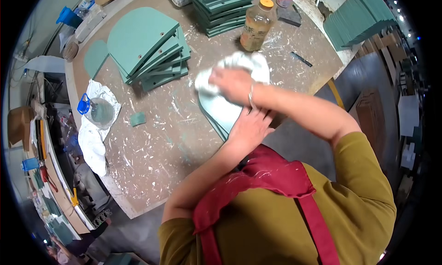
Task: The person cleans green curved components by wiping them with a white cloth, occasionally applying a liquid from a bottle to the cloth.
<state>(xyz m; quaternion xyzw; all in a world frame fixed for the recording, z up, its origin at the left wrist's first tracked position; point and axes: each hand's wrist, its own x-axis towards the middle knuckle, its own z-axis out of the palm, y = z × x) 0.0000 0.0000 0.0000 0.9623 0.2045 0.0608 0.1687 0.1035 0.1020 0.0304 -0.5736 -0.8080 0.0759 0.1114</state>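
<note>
Bunched under my right hand is a white cloth, which its fingers grip and press onto a pale green panel. The hand is slightly blurred, and a bracelet circles its wrist. My left hand lies on the near edge of the same panel, fingers stretched out and partly apart, just below the right wrist. At least one more green panel edge shows beneath the top one. Cloth and arms cover much of the panel's far and right side.
Stacked green panels with rounded ends stand at the far left, another stack behind. A yellow-capped bottle is beyond the cloth, near a dark pen-like tool. A blue-capped jug sits left on white cloth; a green scrap lies nearby.
</note>
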